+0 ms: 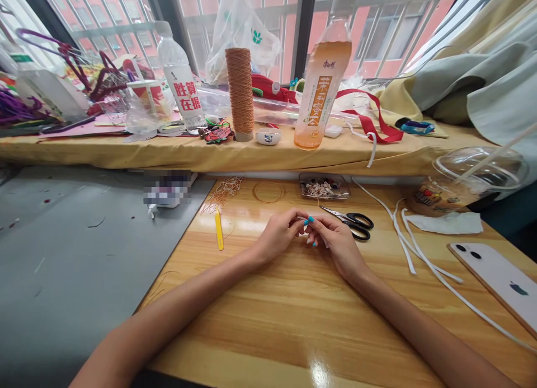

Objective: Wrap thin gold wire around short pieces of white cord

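Note:
My left hand (280,234) and my right hand (335,239) meet fingertip to fingertip above the wooden table, both pinching. Between them runs a thin piece of white cord (326,242), mostly hidden by the fingers. Blue polish shows on the nails. Just beyond the right hand lie black-handled scissors (356,224), their blades pointing left. A clear tray of small white pieces (304,195) stands behind the hands. To the left, yellow tweezers (219,231) lie below a tangle of thread scraps (229,189), with a loop of thin brown thread (254,192) nearby.
Long white cords (436,270) trail across the right side, beside a phone (495,281) and a lidded plastic cup (436,192). On the cloth-covered ledge stand an orange thread spool (240,94), a tea bottle (321,91) and a clear bottle (180,77). A grey mat (84,265) covers the left.

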Demonstrator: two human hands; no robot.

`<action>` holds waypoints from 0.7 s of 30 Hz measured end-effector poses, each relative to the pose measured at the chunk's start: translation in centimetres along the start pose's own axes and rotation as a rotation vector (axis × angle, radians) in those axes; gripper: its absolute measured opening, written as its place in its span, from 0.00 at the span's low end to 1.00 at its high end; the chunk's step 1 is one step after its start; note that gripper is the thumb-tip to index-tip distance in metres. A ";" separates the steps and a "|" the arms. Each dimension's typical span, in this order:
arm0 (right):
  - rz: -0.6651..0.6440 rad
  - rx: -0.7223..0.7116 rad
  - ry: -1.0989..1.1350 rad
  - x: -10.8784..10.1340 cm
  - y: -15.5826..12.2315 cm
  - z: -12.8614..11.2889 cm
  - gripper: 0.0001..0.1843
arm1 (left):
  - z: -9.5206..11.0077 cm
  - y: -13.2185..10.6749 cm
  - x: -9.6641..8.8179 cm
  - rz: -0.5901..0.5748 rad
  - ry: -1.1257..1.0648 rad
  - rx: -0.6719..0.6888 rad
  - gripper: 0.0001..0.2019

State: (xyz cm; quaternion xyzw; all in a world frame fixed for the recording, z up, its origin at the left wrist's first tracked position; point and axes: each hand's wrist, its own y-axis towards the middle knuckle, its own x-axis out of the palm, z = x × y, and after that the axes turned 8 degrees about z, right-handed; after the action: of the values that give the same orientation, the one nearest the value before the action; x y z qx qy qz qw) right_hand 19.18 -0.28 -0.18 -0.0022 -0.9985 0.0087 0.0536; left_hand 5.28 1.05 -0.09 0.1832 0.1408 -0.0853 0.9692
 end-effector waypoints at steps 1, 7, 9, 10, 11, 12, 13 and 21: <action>0.007 -0.005 0.003 0.0 0.0 0.0 0.11 | 0.0 0.0 0.0 -0.006 0.005 0.006 0.07; 0.078 -0.026 0.047 -0.1 0.2 0.4 0.11 | 0.2 0.0 0.0 -0.064 0.002 0.010 0.15; 0.112 -0.057 0.053 -0.3 0.3 0.6 0.11 | 0.3 0.1 -0.1 -0.070 0.014 0.000 0.18; 0.123 -0.077 0.035 -0.3 0.4 0.6 0.12 | 0.2 0.2 -0.1 -0.065 0.045 0.010 0.16; 0.129 -0.096 0.001 -0.4 0.4 0.7 0.13 | 0.1 0.2 -0.1 -0.050 0.093 0.030 0.13; 0.132 -0.115 -0.045 -0.4 0.4 0.7 0.13 | 0.0 0.3 -0.1 -0.029 0.155 0.057 0.09; 0.133 -0.134 -0.098 -0.4 0.4 0.6 0.14 | -0.1 0.3 -0.1 -0.006 0.218 0.083 0.07; 0.130 -0.315 -0.600 -0.3 -0.5 -0.4 0.12 | -0.8 0.6 -0.3 0.082 0.356 0.021 0.05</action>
State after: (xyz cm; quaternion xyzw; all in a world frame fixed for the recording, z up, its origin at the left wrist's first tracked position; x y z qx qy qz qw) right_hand 19.56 -0.79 0.17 -0.0713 -0.9567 -0.1422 -0.2439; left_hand 4.99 1.92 -0.48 0.2112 0.3015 -0.0132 0.9297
